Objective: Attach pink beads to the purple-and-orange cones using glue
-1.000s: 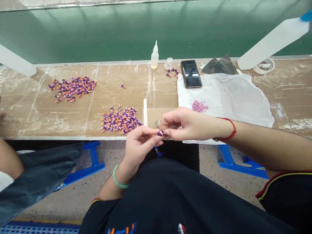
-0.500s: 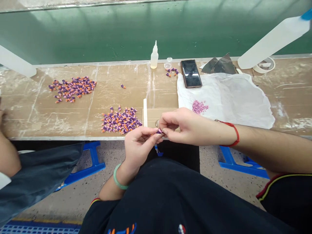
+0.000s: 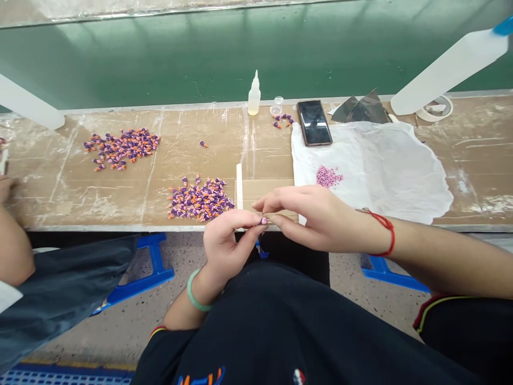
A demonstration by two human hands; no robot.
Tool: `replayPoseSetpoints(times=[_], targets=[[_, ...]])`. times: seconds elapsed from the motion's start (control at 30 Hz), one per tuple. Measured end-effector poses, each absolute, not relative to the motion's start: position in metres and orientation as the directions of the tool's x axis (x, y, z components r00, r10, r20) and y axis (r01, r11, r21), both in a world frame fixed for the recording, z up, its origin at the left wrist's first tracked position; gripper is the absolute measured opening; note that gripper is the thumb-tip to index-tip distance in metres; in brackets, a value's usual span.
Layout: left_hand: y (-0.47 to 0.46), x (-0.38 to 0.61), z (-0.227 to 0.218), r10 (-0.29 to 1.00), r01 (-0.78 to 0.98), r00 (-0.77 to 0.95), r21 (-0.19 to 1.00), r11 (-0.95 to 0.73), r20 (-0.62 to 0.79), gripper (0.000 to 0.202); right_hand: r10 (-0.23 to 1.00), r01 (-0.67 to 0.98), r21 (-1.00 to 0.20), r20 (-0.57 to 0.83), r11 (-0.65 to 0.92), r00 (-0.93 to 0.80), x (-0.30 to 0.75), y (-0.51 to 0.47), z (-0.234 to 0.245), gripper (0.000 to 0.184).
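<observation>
My left hand (image 3: 228, 240), with a pale green bangle, and my right hand (image 3: 316, 219), with a red string at the wrist, meet in front of the bench. Their fingertips pinch a tiny purple-and-pink piece (image 3: 263, 220) between them, mostly hidden by the fingers. Just beyond my left hand lies a heap of small purple-and-orange cone pieces (image 3: 199, 200). A second heap (image 3: 124, 148) sits farther left. Under my right hand's fingers is a cardboard square (image 3: 266, 192), with a white flat stick (image 3: 239, 187) beside it. Pink granules (image 3: 328, 176) lie on a white cloth (image 3: 393, 166).
A glue bottle (image 3: 254, 96), a small clear cup (image 3: 277, 105) and a black phone (image 3: 315, 123) stand along the bench's back edge. Dark sheets (image 3: 363, 108) and a tape roll (image 3: 435, 109) lie right. Another person's hand (image 3: 5, 188) rests at the left edge. Blue stool legs (image 3: 148, 272) stand below.
My right hand has dropped slightly and its fingers lie flatter. Both hands still pinch the small piece. The other person's hand at the left edge has shifted slightly.
</observation>
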State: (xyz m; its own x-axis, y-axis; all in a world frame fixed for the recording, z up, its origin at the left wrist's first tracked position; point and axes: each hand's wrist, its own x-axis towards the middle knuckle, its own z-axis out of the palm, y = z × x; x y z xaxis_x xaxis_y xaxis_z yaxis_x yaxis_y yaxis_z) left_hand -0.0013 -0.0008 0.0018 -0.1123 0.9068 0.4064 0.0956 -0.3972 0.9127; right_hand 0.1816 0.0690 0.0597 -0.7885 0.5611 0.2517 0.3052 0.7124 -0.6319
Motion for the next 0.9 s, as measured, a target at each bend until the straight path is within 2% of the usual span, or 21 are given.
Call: replayPoseSetpoints(times=[0.07,0.13,0.27,0.37,0.5,0.67,0.77,0.9], targets=[[0.000,-0.003,0.004,0.852,0.119,-0.074,0.852,-0.509,0.519,0.014,0.519,0.261,-0.539,0.408,0.801,-0.751,0.185,0.065,0.059,0.015],[0.001,-0.003,0.008,0.823,0.130,-0.050,0.821,-0.556,0.565,0.018,0.468,0.248,-0.443,0.502,0.862,-0.727,0.186,0.062,0.059,0.015],[0.003,-0.001,0.013,0.804,0.157,-0.018,0.796,-0.584,0.594,0.017,0.405,0.276,-0.305,0.553,0.912,-0.728,0.188,0.059,0.058,0.014],[0.001,0.002,0.014,0.825,0.169,-0.022,0.816,-0.553,0.564,0.012,0.379,0.282,-0.253,0.591,0.925,-0.712,0.188,0.059,0.056,0.014],[-0.003,0.004,0.015,0.881,0.160,-0.045,0.874,-0.458,0.470,0.008,0.404,0.288,-0.285,0.584,0.914,-0.704,0.189,0.060,0.055,0.016],[-0.004,0.005,0.016,0.954,0.012,-0.042,0.954,-0.298,0.298,0.006,0.468,0.252,-0.431,0.526,0.866,-0.710,0.191,0.062,0.055,0.017],[-0.003,0.006,0.019,0.973,-0.050,-0.023,0.972,-0.231,0.230,0.005,0.484,0.217,-0.509,0.480,0.833,-0.732,0.192,0.063,0.057,0.017],[-0.004,0.006,0.023,0.984,-0.067,-0.014,0.981,-0.180,0.180,0.005,0.499,0.205,-0.555,0.452,0.806,-0.740,0.191,0.063,0.060,0.019]])
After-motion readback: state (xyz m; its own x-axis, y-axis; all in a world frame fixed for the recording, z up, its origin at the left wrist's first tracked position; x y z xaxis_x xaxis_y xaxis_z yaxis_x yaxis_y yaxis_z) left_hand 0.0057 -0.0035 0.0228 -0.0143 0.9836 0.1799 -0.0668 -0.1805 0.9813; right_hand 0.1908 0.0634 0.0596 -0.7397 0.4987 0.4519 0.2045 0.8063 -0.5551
